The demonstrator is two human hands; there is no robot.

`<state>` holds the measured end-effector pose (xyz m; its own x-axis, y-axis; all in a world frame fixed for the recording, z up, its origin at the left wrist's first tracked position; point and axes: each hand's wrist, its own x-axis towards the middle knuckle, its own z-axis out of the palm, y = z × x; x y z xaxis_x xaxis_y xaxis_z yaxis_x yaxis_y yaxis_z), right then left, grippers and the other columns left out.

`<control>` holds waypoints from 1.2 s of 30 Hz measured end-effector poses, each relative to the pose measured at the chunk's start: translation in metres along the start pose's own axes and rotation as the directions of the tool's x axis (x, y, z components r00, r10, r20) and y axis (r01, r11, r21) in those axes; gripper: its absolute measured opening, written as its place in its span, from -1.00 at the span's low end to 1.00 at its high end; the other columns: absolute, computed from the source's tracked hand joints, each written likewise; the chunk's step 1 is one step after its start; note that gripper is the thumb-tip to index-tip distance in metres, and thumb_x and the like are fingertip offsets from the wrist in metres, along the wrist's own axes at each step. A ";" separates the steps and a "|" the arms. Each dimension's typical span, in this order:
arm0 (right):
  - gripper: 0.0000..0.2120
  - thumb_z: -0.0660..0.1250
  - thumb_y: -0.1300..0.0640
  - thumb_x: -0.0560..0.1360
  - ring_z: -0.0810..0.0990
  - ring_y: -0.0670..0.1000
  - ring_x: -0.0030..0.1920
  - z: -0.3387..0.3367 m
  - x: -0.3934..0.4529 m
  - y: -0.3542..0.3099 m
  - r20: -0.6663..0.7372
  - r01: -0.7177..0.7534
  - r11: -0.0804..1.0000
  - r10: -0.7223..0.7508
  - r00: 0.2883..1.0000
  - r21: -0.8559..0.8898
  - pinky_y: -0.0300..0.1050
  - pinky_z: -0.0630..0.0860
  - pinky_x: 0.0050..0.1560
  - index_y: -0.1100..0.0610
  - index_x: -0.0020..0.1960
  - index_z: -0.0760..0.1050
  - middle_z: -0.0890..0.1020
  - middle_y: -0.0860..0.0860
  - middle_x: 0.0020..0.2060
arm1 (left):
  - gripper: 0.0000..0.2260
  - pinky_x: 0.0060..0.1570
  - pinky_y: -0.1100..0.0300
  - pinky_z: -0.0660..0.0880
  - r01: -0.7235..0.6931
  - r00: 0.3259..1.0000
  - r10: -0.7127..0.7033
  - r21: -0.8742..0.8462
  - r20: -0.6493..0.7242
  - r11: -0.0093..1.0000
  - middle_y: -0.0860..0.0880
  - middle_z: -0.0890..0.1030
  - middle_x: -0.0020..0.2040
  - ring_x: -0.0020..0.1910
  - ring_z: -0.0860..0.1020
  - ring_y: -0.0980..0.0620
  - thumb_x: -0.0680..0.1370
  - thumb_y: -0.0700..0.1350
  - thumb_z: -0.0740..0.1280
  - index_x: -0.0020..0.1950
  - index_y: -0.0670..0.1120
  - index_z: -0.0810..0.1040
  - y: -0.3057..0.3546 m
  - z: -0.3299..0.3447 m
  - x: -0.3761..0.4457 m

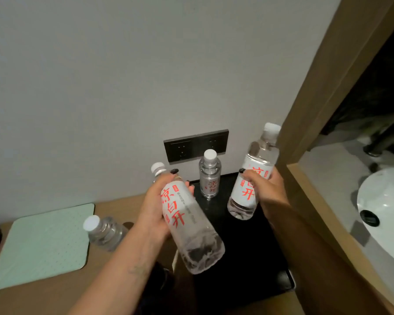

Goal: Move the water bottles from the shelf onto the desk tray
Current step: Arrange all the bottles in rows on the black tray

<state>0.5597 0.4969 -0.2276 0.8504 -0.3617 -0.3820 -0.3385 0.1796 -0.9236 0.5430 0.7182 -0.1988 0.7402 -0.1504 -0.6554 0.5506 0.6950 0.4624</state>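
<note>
Water bottles: left hand (154,208) grips one bottle (187,226), right hand (263,188) another (251,176). A third bottle (209,176) stands at the black tray's (248,258) far edge.

bottle in left hand (187,223): clear plastic, white cap, frosted white label with red characters
bottle in right hand (251,178): clear, white cap, white label, red characters
standing bottle (209,176): clear, white cap, pale label with red print
lying bottle (105,231): clear, white cap
tray (248,246): glossy black
mat (41,244): pale mint green, fine dotted grid
desk (114,205): light tan wood
wall (123,64): plain off-white
socket panel (196,145): dark grey
fingernails (174,171): black polish
basin (387,210): white, black drain
frame (323,71): tan wood
</note>
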 end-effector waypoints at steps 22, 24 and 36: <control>-0.35 0.51 0.32 0.33 0.51 0.08 0.24 -0.003 0.084 0.039 0.260 0.269 0.862 -0.167 0.951 -0.429 -0.09 0.41 0.28 0.19 0.36 0.35 0.55 0.10 0.23 | -0.82 -0.02 0.02 0.54 -0.070 0.981 0.093 0.131 -0.173 0.989 -0.09 0.62 -0.27 -0.23 0.61 -0.01 0.44 -0.12 0.42 0.00 -0.06 0.51 -0.007 -0.016 0.015; -0.35 0.50 0.33 0.34 0.51 0.09 0.24 -0.002 0.086 0.039 0.275 0.273 0.864 -0.165 0.947 -0.424 -0.06 0.41 0.29 0.20 0.36 0.34 0.54 0.12 0.24 | -0.77 -0.11 0.02 0.57 -0.074 0.975 0.116 0.217 -0.189 0.973 -0.10 0.61 -0.28 -0.27 0.61 -0.02 0.43 -0.14 0.44 0.05 -0.07 0.50 -0.009 -0.010 0.016; -0.34 0.47 0.35 0.31 0.56 0.10 0.17 -0.002 0.099 0.047 0.308 0.220 0.901 -0.103 0.946 -0.373 0.03 0.47 0.27 0.12 0.34 0.34 0.57 0.10 0.16 | -0.48 -0.12 0.31 0.48 -0.340 0.896 0.402 0.877 0.191 0.341 0.11 0.61 -0.04 -0.06 0.57 0.17 0.24 -0.23 0.61 0.09 0.01 0.46 -0.038 0.026 0.033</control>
<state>0.6272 0.4679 -0.3093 0.9633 -0.0786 -0.2566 -0.2683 -0.2590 -0.9279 0.5562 0.6681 -0.2222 0.9578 0.0100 -0.2871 0.2743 -0.3285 0.9038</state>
